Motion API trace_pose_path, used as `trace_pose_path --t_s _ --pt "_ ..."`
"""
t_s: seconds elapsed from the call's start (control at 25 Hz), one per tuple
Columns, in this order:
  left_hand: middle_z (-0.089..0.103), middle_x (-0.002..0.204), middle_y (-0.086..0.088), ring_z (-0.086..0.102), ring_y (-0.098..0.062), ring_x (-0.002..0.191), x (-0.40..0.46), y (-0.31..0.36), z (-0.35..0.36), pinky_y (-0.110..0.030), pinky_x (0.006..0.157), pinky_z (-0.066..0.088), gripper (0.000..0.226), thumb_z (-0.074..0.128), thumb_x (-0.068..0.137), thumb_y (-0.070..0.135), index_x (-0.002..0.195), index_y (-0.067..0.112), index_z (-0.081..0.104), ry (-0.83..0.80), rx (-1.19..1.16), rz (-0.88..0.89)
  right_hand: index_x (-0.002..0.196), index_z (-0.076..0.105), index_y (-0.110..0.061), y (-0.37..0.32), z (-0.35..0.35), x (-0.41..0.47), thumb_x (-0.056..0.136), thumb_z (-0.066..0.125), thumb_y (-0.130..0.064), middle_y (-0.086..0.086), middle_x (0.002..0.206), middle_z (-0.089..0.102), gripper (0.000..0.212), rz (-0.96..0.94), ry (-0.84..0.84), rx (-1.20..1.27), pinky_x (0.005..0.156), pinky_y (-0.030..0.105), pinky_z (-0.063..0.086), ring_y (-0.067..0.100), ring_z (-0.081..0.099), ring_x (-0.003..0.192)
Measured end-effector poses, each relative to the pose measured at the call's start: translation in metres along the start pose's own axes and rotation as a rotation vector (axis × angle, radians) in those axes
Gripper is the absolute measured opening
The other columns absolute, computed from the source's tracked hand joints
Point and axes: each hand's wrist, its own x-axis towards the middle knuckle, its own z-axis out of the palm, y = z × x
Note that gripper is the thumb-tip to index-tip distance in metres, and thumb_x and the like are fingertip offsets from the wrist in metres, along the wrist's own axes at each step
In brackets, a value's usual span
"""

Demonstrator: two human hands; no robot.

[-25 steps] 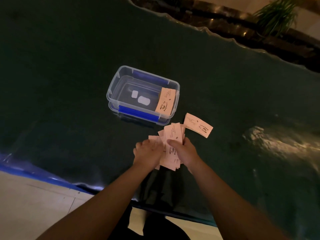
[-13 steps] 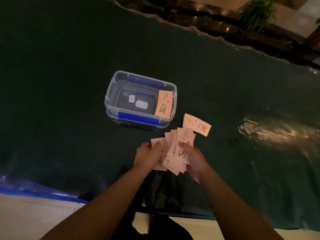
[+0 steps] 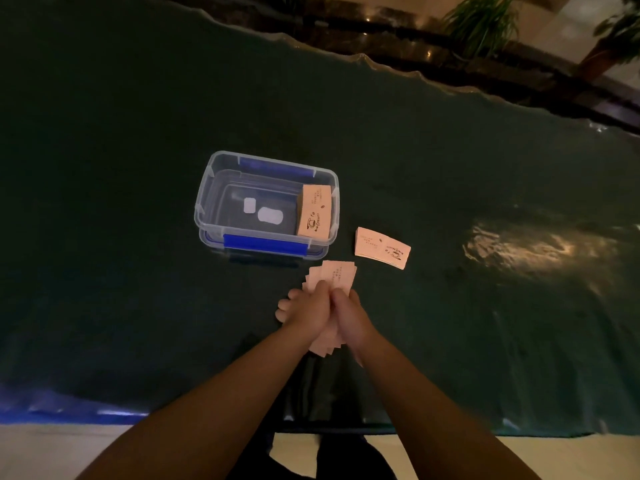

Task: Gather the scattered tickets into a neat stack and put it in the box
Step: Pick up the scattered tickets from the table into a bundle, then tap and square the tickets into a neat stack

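Only the head view here: both hands, left (image 3: 304, 311) and right (image 3: 349, 318), are pressed together around a fanned bunch of pale pink paper tickets (image 3: 332, 277). The clear plastic box with blue clips (image 3: 214, 216) sits just ahead on the dark green bench (image 3: 104, 133), slightly left, long axis running left-right, so the left hand's nearer. Another pink stack (image 3: 382, 248) lies just right of it.
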Motion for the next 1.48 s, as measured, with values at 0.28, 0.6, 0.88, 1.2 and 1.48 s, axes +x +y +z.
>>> trace_pose_path --t_s 0.28,0.6,0.88,1.2,1.48 --pt "0.061 0.130 -0.015 0.061 -0.032 0.117 -0.012 -0.005 0.010 -0.053 0.104 0.049 0.053 0.043 0.095 0.051 0.136 0.020 0.056 -0.216 -0.373 0.082 0.157 0.039 -0.026 0.005 -0.027 0.003 0.100 0.048 -0.022 0.016 0.146 0.053 0.058 -0.073 -0.066 0.027 0.105 0.055 0.056 0.035 0.062 0.125" --pt "0.079 0.110 -0.018 0.077 -0.035 0.100 -0.055 0.014 0.066 -0.052 0.082 0.062 0.039 0.056 0.090 0.024 0.128 0.025 0.065 -0.426 -0.708 0.174 0.163 0.031 -0.024 -0.026 -0.127 -0.004 0.090 0.048 -0.010 0.015 0.153 0.048 0.076 -0.135 -0.310 -0.229 0.110 0.056 0.050 0.036 0.056 0.133" --pt "0.075 0.118 -0.023 0.076 -0.039 0.100 -0.075 0.034 0.089 -0.056 0.077 0.063 0.044 0.068 0.082 0.027 0.126 0.019 0.068 -0.513 -1.182 0.271 0.144 0.055 -0.033 -0.047 -0.198 -0.013 0.080 0.079 -0.039 0.000 0.122 0.078 0.068 -0.278 -0.358 0.036 0.092 0.048 0.063 0.022 0.078 0.108" --pt "0.072 0.128 -0.017 0.069 -0.033 0.119 -0.064 0.054 0.092 -0.050 0.098 0.056 0.057 0.081 0.079 0.025 0.133 0.018 0.064 -0.534 -1.149 0.415 0.145 0.050 -0.025 -0.021 -0.172 -0.016 0.079 0.092 -0.013 0.009 0.134 0.076 0.079 -0.302 -0.237 0.622 0.101 0.055 0.060 0.028 0.076 0.119" --pt "0.071 0.130 -0.017 0.070 -0.033 0.118 -0.029 0.071 0.046 -0.047 0.090 0.060 0.068 0.092 0.071 0.025 0.131 0.015 0.064 -0.626 -0.873 0.376 0.137 0.062 -0.011 -0.050 -0.189 0.006 0.083 0.084 -0.002 0.014 0.127 0.079 0.059 -0.328 -0.221 0.463 0.090 0.047 0.064 0.031 0.076 0.116"
